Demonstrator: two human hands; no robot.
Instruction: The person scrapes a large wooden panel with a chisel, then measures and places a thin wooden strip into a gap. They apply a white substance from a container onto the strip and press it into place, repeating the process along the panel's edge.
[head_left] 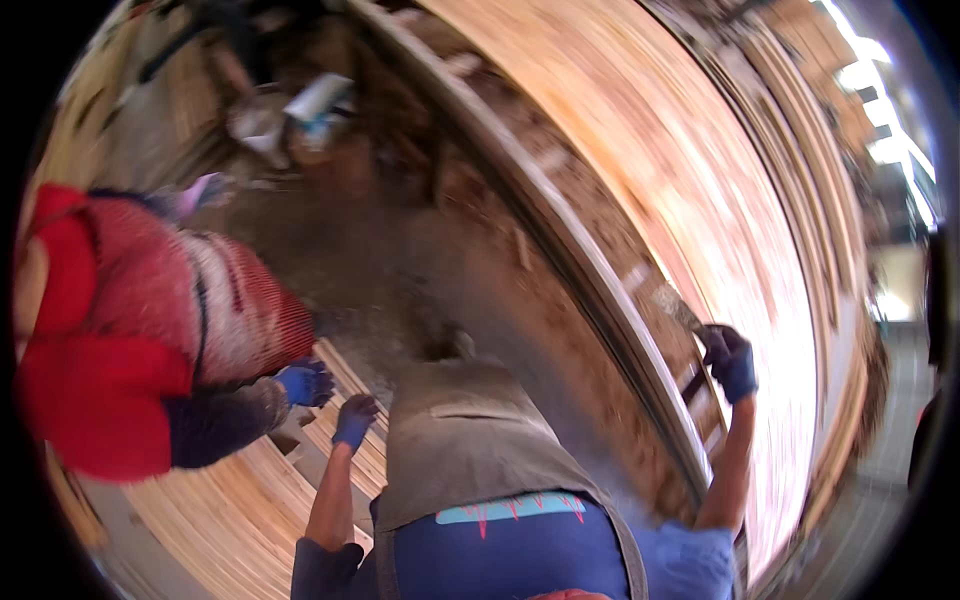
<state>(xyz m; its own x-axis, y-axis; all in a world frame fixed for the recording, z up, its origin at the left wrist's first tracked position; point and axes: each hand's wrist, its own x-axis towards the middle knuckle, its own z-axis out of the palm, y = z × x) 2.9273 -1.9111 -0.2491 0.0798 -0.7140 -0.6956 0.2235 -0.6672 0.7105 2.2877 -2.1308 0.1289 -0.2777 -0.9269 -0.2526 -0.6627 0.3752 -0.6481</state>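
Note:
My right hand [730,362], in a blue and dark glove, is closed at the edge of a long pale wooden panel [640,150]. From its fingers sticks out a flat, greyish scraper-like tool [676,305], blurred by motion. My left hand [355,420], gloved the same way, hangs low over a stack of narrow wooden strips [318,432]. Its fingers are too blurred to tell whether they grip anything. Close by on the left is a co-worker's blue-gloved hand [305,383], apart from mine.
A co-worker in red [110,330] stands at my left. A long rail [560,215] runs along the near side of the panel, with brown sawdust-like litter [590,180] beyond it. More boards [790,120] lie past the panel. A white object [318,97] stands at the far left.

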